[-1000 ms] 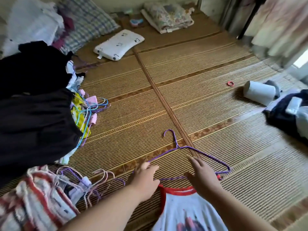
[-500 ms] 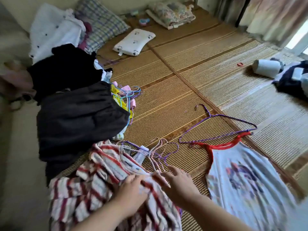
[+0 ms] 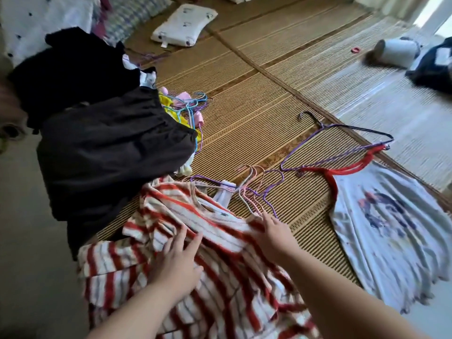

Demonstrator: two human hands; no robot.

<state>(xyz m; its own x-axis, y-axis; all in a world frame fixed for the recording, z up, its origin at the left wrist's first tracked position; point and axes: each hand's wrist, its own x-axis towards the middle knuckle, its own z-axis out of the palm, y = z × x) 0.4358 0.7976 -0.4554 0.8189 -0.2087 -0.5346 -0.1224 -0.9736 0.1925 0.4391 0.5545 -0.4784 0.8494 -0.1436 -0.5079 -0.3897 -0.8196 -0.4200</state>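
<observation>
Head view – the red-striped shirt (image 3: 227, 285) lies crumpled on the mat (image 3: 244, 123), right under both hands. The left hand (image 3: 176, 264) is flat on its middle, fingers (image 3: 180, 237) straight and spread. The right hand (image 3: 275, 237) is at its top edge, just beside the hangers (image 3: 256, 192) – can't tell if it's pinching the cloth

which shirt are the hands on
The striped shirt: the left hand and right hand touch it; the white shirt with the red collar lies untouched.

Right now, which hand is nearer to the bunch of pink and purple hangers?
Right. The right hand lies right next to the hangers; the left hand rests on the striped shirt, farther left.
</observation>
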